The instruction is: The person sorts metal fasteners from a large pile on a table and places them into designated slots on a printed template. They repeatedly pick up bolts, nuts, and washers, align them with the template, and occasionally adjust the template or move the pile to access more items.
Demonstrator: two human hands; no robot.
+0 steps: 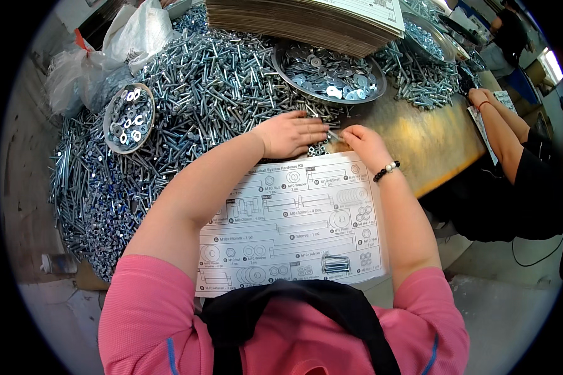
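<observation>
My left hand (292, 135) lies flat with fingers stretched to the right, at the near edge of a large heap of bolts (219, 81). Just under its fingertips sits a small cluster of nuts (318, 150). Facing it, my right hand (367, 147) has thumb and fingers pinched together; a slim pale metal piece shows at the fingertips, too small to name. Below both hands a printed sheet with drawings of hardware (281, 228) is spread out. Several bolts (336, 264) lie side by side on its lower right part.
A metal bowl of large washers (331, 75) stands beyond my hands, a smaller washer bowl (129, 119) at left. Behind rises a stack of printed sheets (306, 25). Plastic bags (137, 34) lie far left. At right, another person's arms (503, 119) reach over the worn tabletop (431, 140).
</observation>
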